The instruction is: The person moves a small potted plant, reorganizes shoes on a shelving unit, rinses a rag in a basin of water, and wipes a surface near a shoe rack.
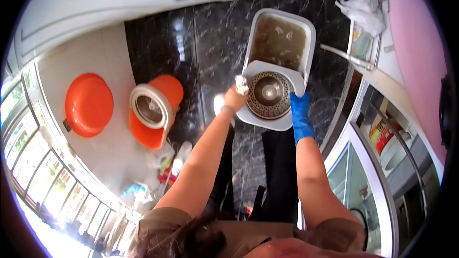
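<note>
A grey mop bucket [311, 33] stands on the floor in front of me, with murky brown water [277, 38] in its far part. Its near part carries a round metal spin basket [268, 93] with a perforated rim. My left hand [235, 97], bare, is closed around a crumpled whitish-silver wad [241, 85] at the left edge of the basket section. What the wad is made of I cannot make out. On the other side, my right hand [300, 112] in a blue rubber glove has its fingers closed over the bucket's right edge, beside the basket.
To the left stands an orange bucket [169, 88] with a pale spinner insert. An orange basin [89, 105] is beside the pale wall. A glass-fronted cabinet door [368, 181] hangs at the right, below a white rack holding a plastic bag [366, 7]. Dark marble-patterned tiles [215, 28] cover the floor.
</note>
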### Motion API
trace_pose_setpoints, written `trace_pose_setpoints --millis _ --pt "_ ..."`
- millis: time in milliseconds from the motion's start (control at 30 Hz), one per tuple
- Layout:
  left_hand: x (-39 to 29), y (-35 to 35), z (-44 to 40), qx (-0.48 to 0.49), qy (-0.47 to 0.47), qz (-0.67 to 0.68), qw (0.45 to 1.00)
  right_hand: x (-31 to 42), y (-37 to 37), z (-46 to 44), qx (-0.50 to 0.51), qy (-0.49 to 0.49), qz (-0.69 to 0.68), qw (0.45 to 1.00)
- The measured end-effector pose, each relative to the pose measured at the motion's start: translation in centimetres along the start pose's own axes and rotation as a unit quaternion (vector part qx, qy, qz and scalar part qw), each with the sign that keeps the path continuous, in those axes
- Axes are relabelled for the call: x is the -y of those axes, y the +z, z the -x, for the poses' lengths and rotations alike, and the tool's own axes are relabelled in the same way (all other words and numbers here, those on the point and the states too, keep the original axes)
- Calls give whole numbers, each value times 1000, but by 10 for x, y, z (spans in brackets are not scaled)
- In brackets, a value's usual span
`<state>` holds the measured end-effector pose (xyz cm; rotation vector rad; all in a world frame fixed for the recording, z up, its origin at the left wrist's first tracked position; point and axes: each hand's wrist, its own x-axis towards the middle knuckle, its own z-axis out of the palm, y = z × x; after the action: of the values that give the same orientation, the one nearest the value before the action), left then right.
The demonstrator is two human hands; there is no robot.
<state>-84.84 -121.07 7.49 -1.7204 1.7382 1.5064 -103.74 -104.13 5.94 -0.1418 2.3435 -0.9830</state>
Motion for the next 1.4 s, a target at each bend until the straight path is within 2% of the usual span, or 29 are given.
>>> trace_pose_setpoints --millis 33,67,100,133,167,200,233,267,367,467,533,600,667,733,800,933,1000,1033,1133,1200,1233,1333,1400 --pt "19 -1 18 18 -34 -7 999 -5 -5 20 68 106 -30 992" --pt "25 -4 22 28 -56 -11 998 -12 -3 26 88 129 -27 987" --pt "44 -2 29 5 -20 -14 1000 -20 2 34 84 100 10 991" --pt "76 3 32 5 -27 -22 999 -29 5 43 89 89 35 991" --pt "76 -7 48 11 -77 -8 997 -38 8 56 98 87 50 990" --pt "80 -16 62 24 -81 -22 996 -44 10 65 111 83 70 988" --pt "112 -12 65 10 -51 21 998 -50 13 75 123 80 90 985" --pt "89 -28 81 -1 -94 -58 994 -48 17 82 132 89 126 979" --pt "119 -45 104 30 -108 -37 993 -51 20 106 188 135 138 963" --pt "127 -66 97 31 -88 -25 995 -54 42 101 201 105 163 960" --pt "143 -74 88 80 -107 -65 989 -28 45 93 230 121 121 958" --pt "139 -84 80 127 -55 -138 981 13 44 83 238 114 119 957" --pt "122 -94 77 121 -97 -131 979 30 50 75 254 150 86 952" --pt "95 -105 77 111 -126 -134 977 53 47 69 250 120 101 955" --pt "85 -111 73 93 -195 -47 975 65 48 56 292 122 151 936" --pt "63 -114 56 77 -159 -29 984 65 51 40 247 83 133 956" --pt "69 -109 34 115 24 -208 971 39 52 24 212 64 74 972" --pt "69 -103 24 110 56 -230 965 29 49 16 202 60 48 976" --pt "39 -92 17 111 46 -192 974 9 40 -7 188 50 -15 981" --pt "17 -79 19 33 -62 15 997 40 20 -4 172 59 -23 983" --pt "8 -74 20 37 -70 12 997 38 16 -13 174 43 13 984" --pt "3 -45 24 18 -41 58 997 3 4 -35 152 11 48 987" --pt "-11 -31 31 27 -35 74 996 14 -18 -36 136 19 64 988"
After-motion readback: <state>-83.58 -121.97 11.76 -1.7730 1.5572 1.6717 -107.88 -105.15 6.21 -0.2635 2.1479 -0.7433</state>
